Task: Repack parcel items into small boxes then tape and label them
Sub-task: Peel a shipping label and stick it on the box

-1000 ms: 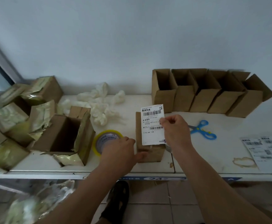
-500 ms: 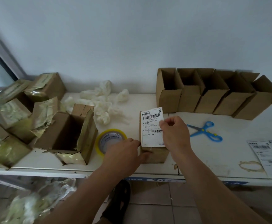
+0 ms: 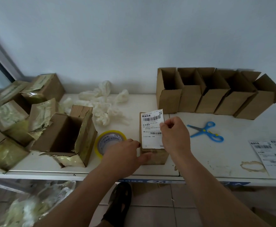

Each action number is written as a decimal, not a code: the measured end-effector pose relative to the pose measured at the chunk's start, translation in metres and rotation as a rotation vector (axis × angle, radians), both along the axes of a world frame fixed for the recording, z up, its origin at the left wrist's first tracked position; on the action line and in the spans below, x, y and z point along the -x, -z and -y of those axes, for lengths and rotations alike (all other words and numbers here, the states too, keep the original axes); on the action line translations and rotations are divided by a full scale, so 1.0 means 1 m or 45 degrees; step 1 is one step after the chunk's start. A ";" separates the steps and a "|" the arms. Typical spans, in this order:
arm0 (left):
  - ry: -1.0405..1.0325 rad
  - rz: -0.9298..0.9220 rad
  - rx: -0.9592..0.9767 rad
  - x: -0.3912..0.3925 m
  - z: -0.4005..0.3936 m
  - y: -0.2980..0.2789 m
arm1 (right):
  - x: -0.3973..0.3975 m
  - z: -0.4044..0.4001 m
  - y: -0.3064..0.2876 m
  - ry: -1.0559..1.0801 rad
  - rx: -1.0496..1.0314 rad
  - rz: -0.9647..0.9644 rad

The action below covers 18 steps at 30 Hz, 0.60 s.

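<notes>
A small closed cardboard box (image 3: 153,155) lies near the front edge of the white table (image 3: 199,161). A white shipping label (image 3: 152,130) with barcodes lies over its top. My right hand (image 3: 175,134) pinches the label's right edge with curled fingers. My left hand (image 3: 124,154) grips the box's left front corner, thumb against its front face and fingertips at the label's lower left corner. A yellow-rimmed roll of tape (image 3: 108,141) lies flat just left of the box, partly hidden by my left hand.
Several open small boxes (image 3: 204,97) stand in a row at the back right. Blue scissors (image 3: 206,131) and more label sheets (image 3: 271,154) lie on the right. Torn taped parcels (image 3: 35,122) crowd the left, and white wrapped items (image 3: 104,104) lie behind the tape.
The label has come down lower over the small box's top, with my right hand still on its edge. My left hand has stayed at the box's left corner.
</notes>
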<state>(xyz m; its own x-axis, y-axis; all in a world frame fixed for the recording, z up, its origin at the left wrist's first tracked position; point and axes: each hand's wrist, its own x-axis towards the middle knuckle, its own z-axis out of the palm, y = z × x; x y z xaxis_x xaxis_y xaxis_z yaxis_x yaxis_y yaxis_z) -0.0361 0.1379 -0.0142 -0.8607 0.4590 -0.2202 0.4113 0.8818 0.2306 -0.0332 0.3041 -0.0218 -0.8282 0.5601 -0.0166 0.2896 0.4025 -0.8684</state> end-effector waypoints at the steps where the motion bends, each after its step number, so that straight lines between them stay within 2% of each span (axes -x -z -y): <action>1: 0.004 0.019 -0.009 0.001 0.000 0.000 | 0.000 0.001 0.001 0.005 -0.004 -0.002; 6: -0.015 0.098 -0.145 0.005 0.002 0.000 | 0.001 0.001 0.003 0.017 -0.053 -0.015; 11: -0.046 0.095 -0.105 0.007 -0.002 0.001 | 0.002 0.001 0.004 0.029 -0.045 -0.028; 18: -0.087 0.271 -0.094 0.014 -0.002 -0.003 | 0.004 -0.006 0.002 -0.014 -0.044 0.061</action>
